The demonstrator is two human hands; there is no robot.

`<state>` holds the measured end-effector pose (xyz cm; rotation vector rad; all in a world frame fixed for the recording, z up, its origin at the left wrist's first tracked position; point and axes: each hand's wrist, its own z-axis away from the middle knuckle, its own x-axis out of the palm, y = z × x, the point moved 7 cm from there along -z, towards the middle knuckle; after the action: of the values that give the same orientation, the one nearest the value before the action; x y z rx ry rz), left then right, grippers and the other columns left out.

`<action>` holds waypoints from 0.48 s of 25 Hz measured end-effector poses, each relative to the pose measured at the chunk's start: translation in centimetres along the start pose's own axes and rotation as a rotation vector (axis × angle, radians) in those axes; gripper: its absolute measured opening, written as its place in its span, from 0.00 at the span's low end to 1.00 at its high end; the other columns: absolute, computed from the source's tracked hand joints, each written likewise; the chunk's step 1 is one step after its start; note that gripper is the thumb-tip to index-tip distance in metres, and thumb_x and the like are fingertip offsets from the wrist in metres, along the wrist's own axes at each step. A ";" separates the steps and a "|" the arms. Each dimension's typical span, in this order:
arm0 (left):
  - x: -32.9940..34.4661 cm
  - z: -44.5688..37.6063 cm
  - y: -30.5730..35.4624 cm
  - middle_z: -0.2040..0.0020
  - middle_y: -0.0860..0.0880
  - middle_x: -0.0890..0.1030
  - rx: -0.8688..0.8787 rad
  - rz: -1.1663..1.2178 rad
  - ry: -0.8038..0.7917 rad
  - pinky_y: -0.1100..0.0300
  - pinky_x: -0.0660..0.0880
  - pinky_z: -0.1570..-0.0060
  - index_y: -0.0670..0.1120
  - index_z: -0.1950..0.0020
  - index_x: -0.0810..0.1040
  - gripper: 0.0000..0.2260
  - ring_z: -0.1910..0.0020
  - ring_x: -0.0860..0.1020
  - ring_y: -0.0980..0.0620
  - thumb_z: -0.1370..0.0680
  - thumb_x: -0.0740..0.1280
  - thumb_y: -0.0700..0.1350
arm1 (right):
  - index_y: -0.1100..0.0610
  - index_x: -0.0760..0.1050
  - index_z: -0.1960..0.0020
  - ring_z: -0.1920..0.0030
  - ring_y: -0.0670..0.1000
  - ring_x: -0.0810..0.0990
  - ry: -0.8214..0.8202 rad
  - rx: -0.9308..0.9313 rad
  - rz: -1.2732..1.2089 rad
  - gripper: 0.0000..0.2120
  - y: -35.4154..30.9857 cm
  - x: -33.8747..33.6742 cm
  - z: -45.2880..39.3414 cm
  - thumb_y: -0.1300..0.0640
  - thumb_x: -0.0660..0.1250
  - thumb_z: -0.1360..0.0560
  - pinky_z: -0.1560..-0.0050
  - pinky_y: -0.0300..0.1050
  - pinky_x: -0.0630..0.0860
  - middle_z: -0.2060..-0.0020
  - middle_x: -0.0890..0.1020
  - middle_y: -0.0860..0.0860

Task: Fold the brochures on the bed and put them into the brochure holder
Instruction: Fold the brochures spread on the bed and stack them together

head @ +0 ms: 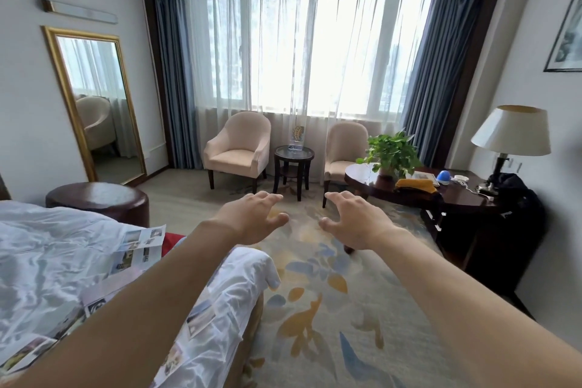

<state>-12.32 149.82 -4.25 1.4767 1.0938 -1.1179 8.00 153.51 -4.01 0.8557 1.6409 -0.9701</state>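
White bed (47, 249) bears unfolded brochures (138, 249); both hands' fingers (267, 198) spread, holding nothing.

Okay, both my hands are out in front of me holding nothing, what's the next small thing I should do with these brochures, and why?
Probably bring the left hand down and back to the nearest unfolded brochure on the bed. Both it and the right hand hang empty over the carpet, and the brochures still lie flat and unfolded.
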 end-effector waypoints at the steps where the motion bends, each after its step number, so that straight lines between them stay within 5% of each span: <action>1: 0.1 -1.5 -1.0 0.23 0.55 0.63 -0.010 -0.002 0.003 0.46 0.67 0.31 0.56 0.21 0.58 0.29 0.25 0.63 0.51 0.20 0.54 0.65 | 0.47 0.56 0.21 0.28 0.53 0.67 0.004 -0.014 0.005 0.34 -0.1 0.2 -1.8 0.36 0.60 0.23 0.35 0.54 0.69 0.25 0.66 0.48; 12: 1.0 -20.2 -16.7 0.23 0.54 0.63 -0.130 0.025 0.026 0.47 0.68 0.32 0.56 0.21 0.59 0.29 0.25 0.63 0.51 0.20 0.54 0.66 | 0.47 0.58 0.21 0.29 0.54 0.69 0.001 -0.133 -0.003 0.34 -2.8 5.9 -26.8 0.36 0.60 0.23 0.35 0.54 0.70 0.26 0.67 0.49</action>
<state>-25.91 172.23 -5.36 1.4025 1.1409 -0.9938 -6.61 176.88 -4.52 0.7643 1.6880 -0.8516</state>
